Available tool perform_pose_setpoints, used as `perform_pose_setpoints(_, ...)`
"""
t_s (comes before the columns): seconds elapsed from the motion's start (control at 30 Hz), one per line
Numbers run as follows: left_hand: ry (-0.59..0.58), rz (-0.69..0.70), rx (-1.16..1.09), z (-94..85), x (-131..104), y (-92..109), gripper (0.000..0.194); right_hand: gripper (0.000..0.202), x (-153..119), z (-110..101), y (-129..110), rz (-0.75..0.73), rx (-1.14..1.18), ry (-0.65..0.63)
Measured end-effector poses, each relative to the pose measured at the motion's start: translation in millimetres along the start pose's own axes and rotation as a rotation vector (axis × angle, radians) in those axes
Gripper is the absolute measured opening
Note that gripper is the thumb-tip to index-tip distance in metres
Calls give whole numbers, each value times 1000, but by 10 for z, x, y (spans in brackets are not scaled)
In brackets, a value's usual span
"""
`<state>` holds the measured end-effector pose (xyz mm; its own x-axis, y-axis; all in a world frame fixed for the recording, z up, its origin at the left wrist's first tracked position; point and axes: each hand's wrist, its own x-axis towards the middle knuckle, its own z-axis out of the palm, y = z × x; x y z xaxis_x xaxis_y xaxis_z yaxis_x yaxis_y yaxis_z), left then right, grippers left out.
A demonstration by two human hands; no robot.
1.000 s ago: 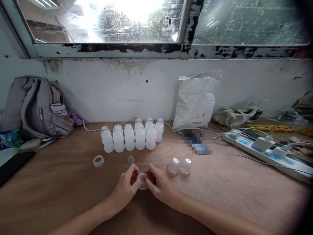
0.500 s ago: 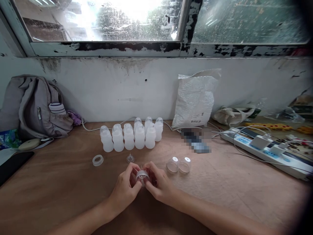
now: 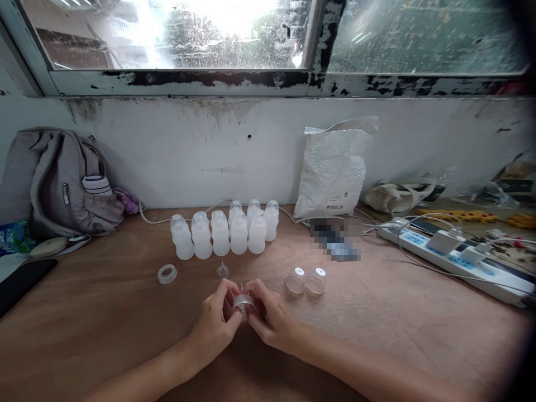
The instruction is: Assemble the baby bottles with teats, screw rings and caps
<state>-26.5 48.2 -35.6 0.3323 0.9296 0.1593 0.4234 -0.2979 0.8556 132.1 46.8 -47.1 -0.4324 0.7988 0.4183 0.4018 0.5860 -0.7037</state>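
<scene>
While fingers of both hands grip a ring, a thin tip now apparently shows above

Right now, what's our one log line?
left hand: holding translucent ring | right hand: holding it too | loose ring: left of hands | clear caps: right of hands | bottles: beyond hands

Translucent white plastic ring partly covered by left hand and right hand, forearms cut off below, flat black rectangular object cut off at left, flat grey-black object blurred into blocks, crinkled white plastic bag with print too small to read
</scene>
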Motion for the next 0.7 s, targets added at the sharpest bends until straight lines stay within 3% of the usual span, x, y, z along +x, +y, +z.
perform_pose_setpoints(0.33,-4,3,-18,-4,3,-59,12,26,-38,-110,-134,-94,-16,-107)
perform_pose_setpoints(0.7,-22,112,126,45,-23,-104,25,31,-104,-69,-35,-189,-41,-51)
